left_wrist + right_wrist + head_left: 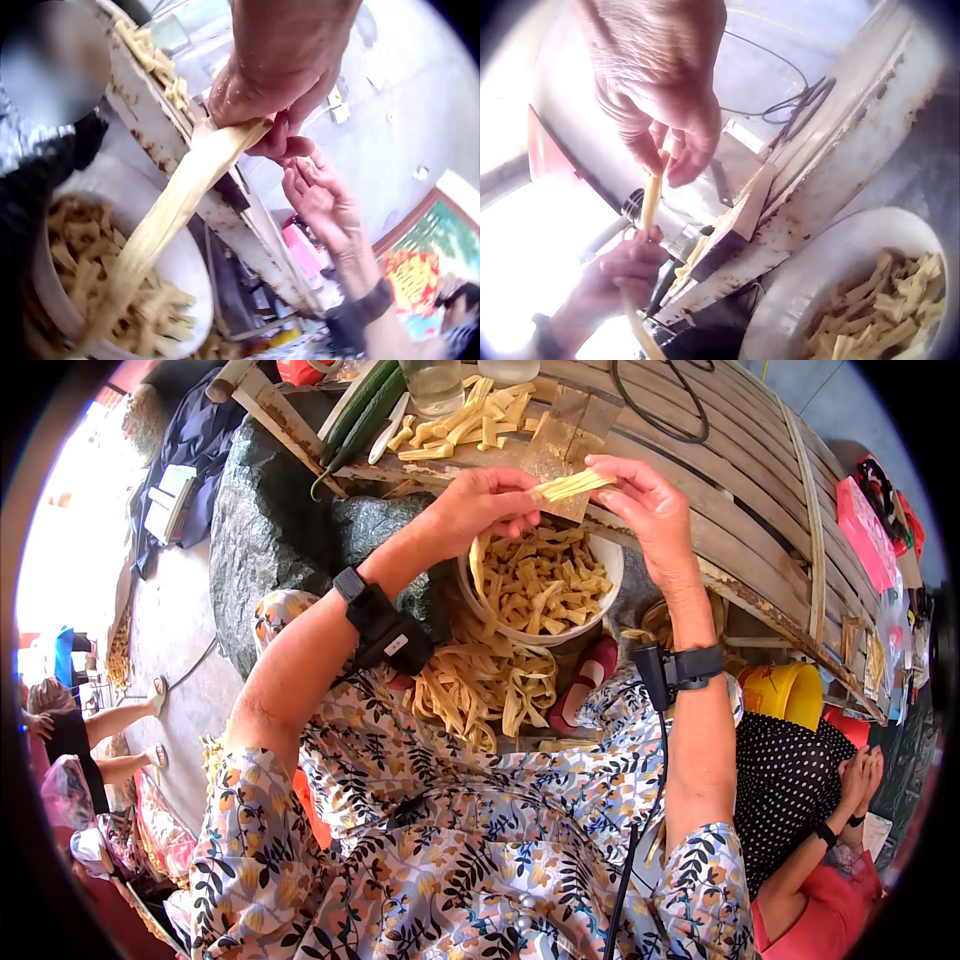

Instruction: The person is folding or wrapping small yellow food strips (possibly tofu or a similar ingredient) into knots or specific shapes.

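Between the two hands a pale yellow strip [572,486] is held above the bench edge. My left hand [482,508] grips it with curled fingers, and a long tail of it [169,202] hangs down over the white bucket. My right hand [648,510] pinches the strip's other end between thumb and fingers, as the right wrist view also shows [660,97]. Below them, the white bucket [614,565] holds many short yellow pieces [545,585]. A small wooden board [572,435] lies at the bench edge just behind the hands.
Cut yellow pieces [470,422], green cucumbers [370,415], a white-handled tool [388,432] and glass jars [434,385] are on the slatted bench [745,510]. Long strips [480,690] are heaped below the bucket. A black cable [690,430] lies at the back. Another person [815,880] sits at right.
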Demonstrator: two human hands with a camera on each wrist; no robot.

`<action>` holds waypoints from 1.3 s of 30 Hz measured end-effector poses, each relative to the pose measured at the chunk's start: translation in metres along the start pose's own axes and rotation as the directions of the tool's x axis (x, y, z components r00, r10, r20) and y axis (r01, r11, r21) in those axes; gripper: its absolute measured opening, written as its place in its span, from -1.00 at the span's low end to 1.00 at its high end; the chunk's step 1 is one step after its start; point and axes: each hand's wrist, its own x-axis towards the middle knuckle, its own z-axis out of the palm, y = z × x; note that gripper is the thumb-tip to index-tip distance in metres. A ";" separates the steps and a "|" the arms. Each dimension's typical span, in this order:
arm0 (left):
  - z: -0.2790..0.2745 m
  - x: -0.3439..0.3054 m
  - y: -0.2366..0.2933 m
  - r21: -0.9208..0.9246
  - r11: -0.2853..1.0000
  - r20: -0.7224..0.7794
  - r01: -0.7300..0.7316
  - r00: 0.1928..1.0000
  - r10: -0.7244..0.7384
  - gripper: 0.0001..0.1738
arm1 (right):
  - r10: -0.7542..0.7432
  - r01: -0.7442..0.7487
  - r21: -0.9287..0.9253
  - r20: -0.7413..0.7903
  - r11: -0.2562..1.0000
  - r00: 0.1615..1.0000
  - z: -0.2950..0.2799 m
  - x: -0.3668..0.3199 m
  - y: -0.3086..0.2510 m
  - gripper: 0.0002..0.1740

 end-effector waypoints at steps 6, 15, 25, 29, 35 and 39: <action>0.017 -0.002 0.001 0.791 0.480 0.020 -0.379 0.801 0.598 -0.88 | 0.171 -0.179 -0.068 -0.118 0.981 0.978 -0.001 0.004 -0.006 -0.77; 0.019 -0.010 0.005 0.850 0.214 0.311 -0.481 0.788 0.532 -0.85 | 0.549 -0.470 -0.396 0.109 0.788 0.829 0.006 -0.011 0.029 -0.69; -0.008 0.006 -0.016 0.042 0.999 0.054 -0.011 0.999 0.009 -0.71 | 0.181 -0.364 0.356 0.453 0.861 0.873 0.028 -0.021 -0.012 -0.51; 0.010 0.004 -0.045 -0.398 0.864 0.559 0.309 0.828 -0.039 -0.54 | 0.207 -0.211 -0.012 0.250 0.977 0.946 0.032 -0.017 -0.004 -0.61; 0.027 0.003 -0.047 -0.576 0.766 0.332 0.285 0.938 -0.100 -0.76 | 0.008 0.044 -0.308 0.167 0.950 0.986 0.032 -0.021 0.014 -0.65; 0.037 0.003 -0.025 -0.273 0.962 -0.219 -0.014 0.975 -0.048 -0.83 | -0.369 0.223 -0.787 -0.007 0.575 0.929 0.033 -0.017 0.015 -0.74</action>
